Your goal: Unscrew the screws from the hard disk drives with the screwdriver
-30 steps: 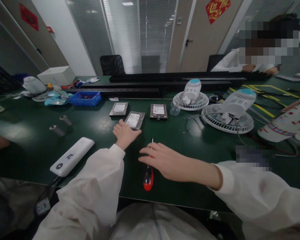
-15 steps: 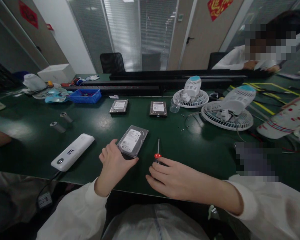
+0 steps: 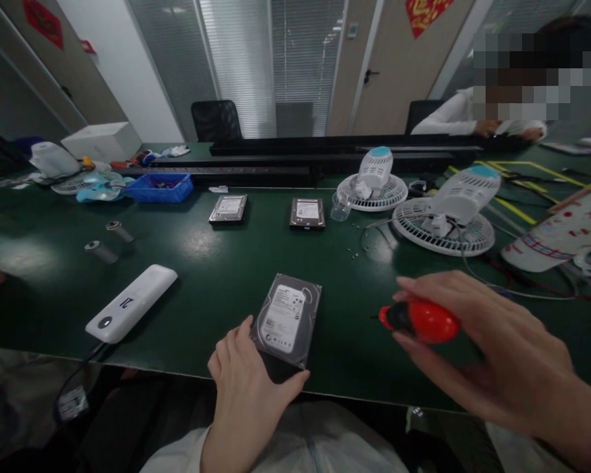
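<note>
1. Left hand (image 3: 251, 384) curls round the near end of a drive (image 3: 286, 320), thumb at one corner, fingers along the left side.
2. Right hand (image 3: 512, 335), well apart, pinches a screwdriver (image 3: 433, 320) by its red handle between thumb and fingers, tip pointing left!
3. That drive sits label up at the near edge of the green surface (image 3: 201, 295); whether it lies quite flat, I can't tell.
4. Farther out, two more drives (image 3: 229, 208); just beside the right-hand one, a clear cup (image 3: 341, 209), with small bits (image 3: 353, 255) scattered nearby.
5. Over left: white device (image 3: 132, 302) with a cable, two metal cylinders (image 3: 101, 252), blue tray (image 3: 165, 195).
6. Off right, two fans (image 3: 470, 197) lie cage down; beyond the surface, a co-worker (image 3: 443, 121) in white sleeves.
</note>
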A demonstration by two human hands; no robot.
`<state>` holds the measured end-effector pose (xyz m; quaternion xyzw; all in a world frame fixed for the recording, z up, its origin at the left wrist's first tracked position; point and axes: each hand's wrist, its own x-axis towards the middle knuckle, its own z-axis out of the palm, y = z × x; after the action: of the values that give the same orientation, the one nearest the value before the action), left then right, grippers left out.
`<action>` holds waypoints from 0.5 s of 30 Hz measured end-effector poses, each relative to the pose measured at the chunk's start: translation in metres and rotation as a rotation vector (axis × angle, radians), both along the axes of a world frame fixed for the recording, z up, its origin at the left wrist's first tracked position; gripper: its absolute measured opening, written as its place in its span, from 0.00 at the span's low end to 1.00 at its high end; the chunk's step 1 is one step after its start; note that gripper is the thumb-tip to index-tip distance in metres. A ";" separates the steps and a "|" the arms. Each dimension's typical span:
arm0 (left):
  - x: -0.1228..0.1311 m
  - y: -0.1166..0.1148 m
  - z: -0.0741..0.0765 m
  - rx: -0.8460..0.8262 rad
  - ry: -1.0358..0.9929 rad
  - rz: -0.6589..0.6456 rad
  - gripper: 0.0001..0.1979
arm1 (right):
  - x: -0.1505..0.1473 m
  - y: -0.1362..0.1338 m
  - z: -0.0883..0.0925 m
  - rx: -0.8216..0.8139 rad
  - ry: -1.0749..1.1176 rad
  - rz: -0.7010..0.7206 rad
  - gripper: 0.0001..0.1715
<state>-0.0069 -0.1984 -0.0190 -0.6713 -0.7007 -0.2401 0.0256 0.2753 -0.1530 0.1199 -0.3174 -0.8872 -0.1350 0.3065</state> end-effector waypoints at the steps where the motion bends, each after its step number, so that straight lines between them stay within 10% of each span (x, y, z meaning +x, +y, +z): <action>1: 0.000 -0.001 0.000 0.000 0.003 -0.019 0.55 | 0.002 -0.001 0.000 -0.010 0.062 -0.023 0.24; 15: -0.044 0.006 -0.012 -0.098 -0.199 -0.277 0.41 | 0.013 0.001 -0.008 -0.117 0.429 -0.308 0.30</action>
<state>-0.0507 -0.1924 -0.0313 -0.7348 -0.6114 -0.2722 -0.1100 0.2885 -0.1525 0.1114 -0.4874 -0.7495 -0.0581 0.4443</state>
